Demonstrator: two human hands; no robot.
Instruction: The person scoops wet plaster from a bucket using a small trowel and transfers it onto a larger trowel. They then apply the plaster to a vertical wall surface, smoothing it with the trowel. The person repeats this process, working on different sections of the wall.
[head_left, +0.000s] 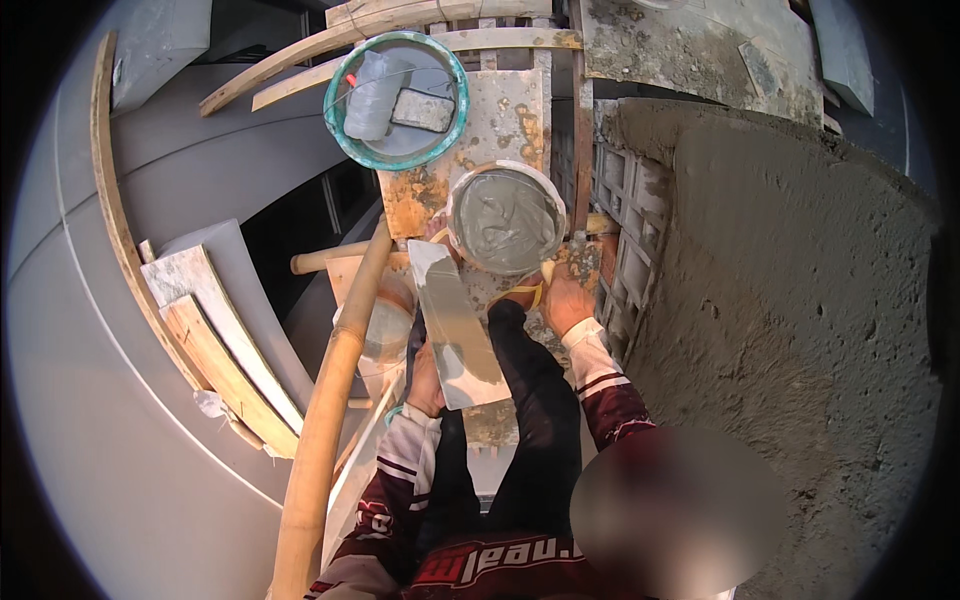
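My left hand (425, 380) grips the lower left side of a long rectangular float board (455, 320), pale and partly smeared with grey mortar, tilted across my legs. Just beyond it, between my sandalled feet, stands a white bucket (505, 220) of wet grey mortar. My right hand (568, 300) is closed on a pale tool handle (549, 272) beside the bucket's near right edge; the rest of that tool is hidden or too small to make out.
Stained planks (500, 115) form a narrow platform, railed on my left by bamboo (330, 400). A green tub (445, 140) with water stands ahead; another bucket (385, 335) sits lower left. A freshly plastered surface (760, 300) lies at right, loose boards (220, 365) at far left.
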